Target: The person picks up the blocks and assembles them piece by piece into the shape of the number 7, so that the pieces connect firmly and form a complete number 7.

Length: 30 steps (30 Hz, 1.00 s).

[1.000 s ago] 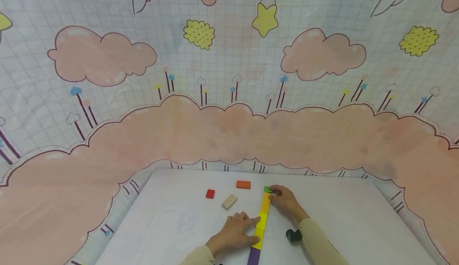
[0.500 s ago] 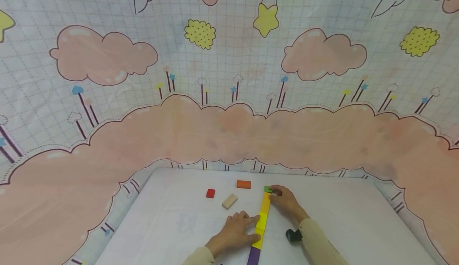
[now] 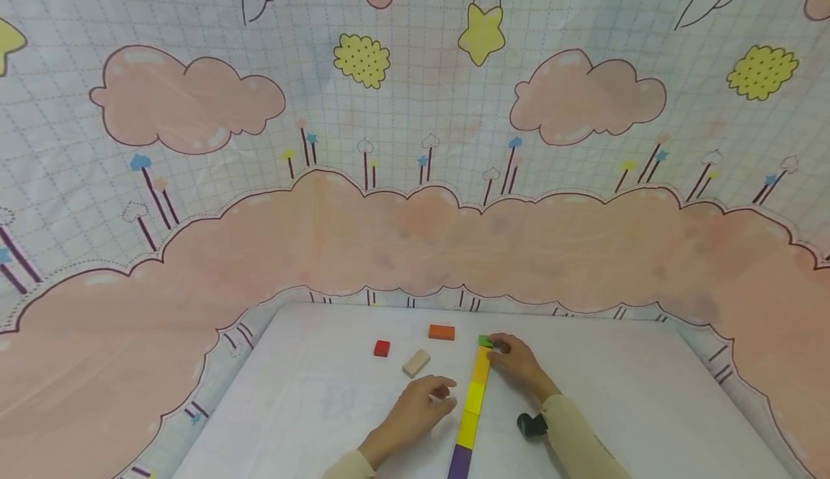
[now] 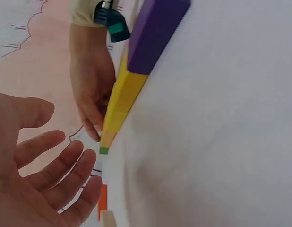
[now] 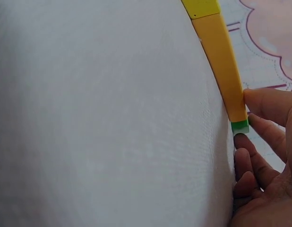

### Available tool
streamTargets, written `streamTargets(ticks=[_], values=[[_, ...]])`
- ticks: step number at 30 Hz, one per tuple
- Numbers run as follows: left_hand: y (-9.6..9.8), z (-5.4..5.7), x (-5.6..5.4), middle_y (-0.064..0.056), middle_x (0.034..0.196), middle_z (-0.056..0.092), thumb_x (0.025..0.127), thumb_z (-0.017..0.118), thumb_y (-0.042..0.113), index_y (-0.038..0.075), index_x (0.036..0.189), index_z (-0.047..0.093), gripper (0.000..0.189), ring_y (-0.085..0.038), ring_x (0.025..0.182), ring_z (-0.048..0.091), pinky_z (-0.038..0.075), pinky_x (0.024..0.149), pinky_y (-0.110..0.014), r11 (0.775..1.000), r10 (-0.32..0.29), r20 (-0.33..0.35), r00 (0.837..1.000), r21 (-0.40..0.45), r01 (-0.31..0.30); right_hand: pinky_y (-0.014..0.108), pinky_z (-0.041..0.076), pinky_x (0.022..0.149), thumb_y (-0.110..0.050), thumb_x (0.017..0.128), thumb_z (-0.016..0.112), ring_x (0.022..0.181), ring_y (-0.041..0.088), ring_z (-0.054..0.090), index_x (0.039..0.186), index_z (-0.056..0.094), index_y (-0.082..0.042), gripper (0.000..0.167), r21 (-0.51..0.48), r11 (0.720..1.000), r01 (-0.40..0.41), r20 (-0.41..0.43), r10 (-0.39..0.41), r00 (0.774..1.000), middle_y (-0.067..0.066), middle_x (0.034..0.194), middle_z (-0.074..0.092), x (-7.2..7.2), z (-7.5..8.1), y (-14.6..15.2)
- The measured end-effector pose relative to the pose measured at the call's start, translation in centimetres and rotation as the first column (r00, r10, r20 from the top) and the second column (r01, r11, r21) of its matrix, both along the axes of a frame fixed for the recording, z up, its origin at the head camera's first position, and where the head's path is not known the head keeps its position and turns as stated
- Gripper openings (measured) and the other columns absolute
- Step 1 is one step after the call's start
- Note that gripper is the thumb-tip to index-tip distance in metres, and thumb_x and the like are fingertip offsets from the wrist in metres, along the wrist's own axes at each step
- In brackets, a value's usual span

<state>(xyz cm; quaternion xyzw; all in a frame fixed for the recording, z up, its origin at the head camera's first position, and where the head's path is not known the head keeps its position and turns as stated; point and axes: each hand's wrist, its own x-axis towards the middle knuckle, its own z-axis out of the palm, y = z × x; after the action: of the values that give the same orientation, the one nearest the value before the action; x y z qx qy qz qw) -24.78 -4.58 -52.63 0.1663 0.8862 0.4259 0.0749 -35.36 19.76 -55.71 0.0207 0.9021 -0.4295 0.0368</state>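
A row of wooden blocks runs away from me: a purple block (image 3: 460, 461), two yellow blocks (image 3: 468, 427), an orange-yellow block (image 3: 480, 367) and a small green block (image 3: 485, 341) at the far end. My right hand (image 3: 517, 365) is at that far end, its fingers curled about the green block. In the right wrist view, the thumb touches the side of the orange-yellow block (image 5: 219, 66), while other fingertips meet the green block (image 5: 240, 126). Left of the row, my left hand (image 3: 415, 415) hovers with fingers loosely bent and nothing in them; the left wrist view shows its palm (image 4: 23, 189).
An orange block (image 3: 442, 332), a small red block (image 3: 382, 348) and a plain wood block (image 3: 416, 363) lie left of the row on the white table (image 3: 616, 385). A dark green wrist device (image 3: 532, 426) sits by the right sleeve. Behind hangs a cloud-patterned cloth (image 3: 415, 241).
My left hand has lifted off the yellow blocks and drawn a little to the left. The right hand stays at the green block, and the row has not visibly moved.
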Motion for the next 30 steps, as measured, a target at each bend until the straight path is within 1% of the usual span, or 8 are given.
streamTargets(ticks=[3, 5, 9, 12, 18, 20, 28, 30], values=[[-0.5, 0.6, -0.3, 0.002, 0.108, 0.068, 0.095, 0.065, 0.029, 0.013, 0.123, 0.066, 0.032, -0.009, 0.097, 0.060, 0.053, 0.087, -0.031, 0.999, 0.022, -0.061, 0.998, 0.032, -0.020, 0.052, 0.043, 0.104, -0.022, 0.090, 0.070, 0.115, 0.030, 0.052, 0.128, 0.063, -0.016, 0.039, -0.012, 1.000, 0.009, 0.012, -0.009, 1.000, 0.012, 0.129, 0.059, 0.0, 0.1, 0.0], [-0.9, 0.8, -0.6, -0.002, 0.110, 0.068, 0.095, 0.065, 0.027, 0.011, 0.122, 0.066, 0.032, -0.012, 0.098, 0.061, 0.053, 0.087, -0.034, 0.998, 0.046, -0.106, 0.993, 0.039, -0.042, 0.052, 0.043, 0.103, -0.022, 0.090, 0.070, 0.115, 0.029, 0.052, 0.128, 0.063, -0.016, 0.039, -0.011, 1.000, 0.005, 0.010, -0.005, 1.000, 0.012, 0.129, 0.059, 0.1, 0.1, 0.0], [-1.7, 0.7, -1.6, -0.008, 0.114, 0.068, 0.094, 0.065, 0.022, 0.008, 0.120, 0.065, 0.029, -0.019, 0.101, 0.062, 0.054, 0.088, -0.036, 0.994, 0.098, -0.198, 0.975, 0.063, -0.087, 0.052, 0.043, 0.104, -0.022, 0.090, 0.070, 0.115, 0.029, 0.051, 0.128, 0.063, -0.017, 0.039, -0.016, 1.000, 0.002, 0.014, -0.002, 1.000, 0.011, 0.130, 0.059, 0.1, 0.2, 0.0], [-2.3, 0.7, -2.2, -0.008, 0.115, 0.067, 0.094, 0.065, 0.021, 0.008, 0.119, 0.065, 0.028, -0.020, 0.103, 0.062, 0.055, 0.089, -0.035, 0.989, 0.139, -0.228, 0.964, 0.084, -0.123, 0.053, 0.043, 0.104, -0.023, 0.090, 0.070, 0.115, 0.030, 0.051, 0.128, 0.063, -0.018, 0.040, -0.018, 1.000, 0.005, 0.016, -0.005, 1.000, 0.012, 0.130, 0.058, 0.0, 0.0, 0.1], [-2.8, 1.3, -3.8, -0.011, 0.117, 0.066, 0.094, 0.066, 0.019, 0.010, 0.118, 0.065, 0.026, -0.023, 0.107, 0.061, 0.054, 0.091, -0.042, 0.969, 0.227, -0.246, 0.942, 0.153, -0.193, 0.053, 0.042, 0.105, -0.023, 0.090, 0.070, 0.116, 0.030, 0.051, 0.128, 0.063, -0.018, 0.040, -0.020, 1.000, 0.010, 0.017, -0.010, 1.000, 0.012, 0.131, 0.058, 0.0, 0.0, 0.0], [-2.8, 1.4, -4.4, -0.012, 0.120, 0.065, 0.094, 0.065, 0.020, 0.011, 0.119, 0.064, 0.027, -0.023, 0.109, 0.060, 0.053, 0.093, -0.044, 0.963, 0.246, -0.237, 0.940, 0.167, -0.210, 0.053, 0.043, 0.104, -0.023, 0.090, 0.070, 0.115, 0.030, 0.051, 0.128, 0.063, -0.018, 0.040, -0.021, 1.000, 0.014, 0.021, -0.013, 1.000, 0.012, 0.130, 0.058, 0.1, 0.1, 0.0], [-2.4, 1.0, -6.2, -0.012, 0.120, 0.065, 0.095, 0.064, 0.020, 0.006, 0.123, 0.062, 0.031, -0.023, 0.110, 0.060, 0.052, 0.093, -0.042, 0.959, 0.266, -0.238, 0.934, 0.161, -0.232, 0.054, 0.042, 0.105, -0.021, 0.090, 0.070, 0.117, 0.031, 0.050, 0.128, 0.063, -0.017, 0.040, -0.038, 0.999, 0.012, 0.017, -0.012, 1.000, 0.013, 0.131, 0.058, 0.4, 0.3, -0.1], [-2.3, 0.9, -6.6, -0.011, 0.120, 0.064, 0.095, 0.064, 0.020, 0.007, 0.123, 0.062, 0.031, -0.023, 0.110, 0.059, 0.052, 0.095, -0.042, 0.957, 0.273, -0.222, 0.936, 0.165, -0.240, 0.054, 0.041, 0.106, -0.022, 0.090, 0.070, 0.119, 0.031, 0.050, 0.128, 0.063, -0.017, 0.039, -0.037, 0.999, 0.009, 0.016, -0.009, 1.000, 0.012, 0.132, 0.058, 0.4, 0.2, -0.1]])
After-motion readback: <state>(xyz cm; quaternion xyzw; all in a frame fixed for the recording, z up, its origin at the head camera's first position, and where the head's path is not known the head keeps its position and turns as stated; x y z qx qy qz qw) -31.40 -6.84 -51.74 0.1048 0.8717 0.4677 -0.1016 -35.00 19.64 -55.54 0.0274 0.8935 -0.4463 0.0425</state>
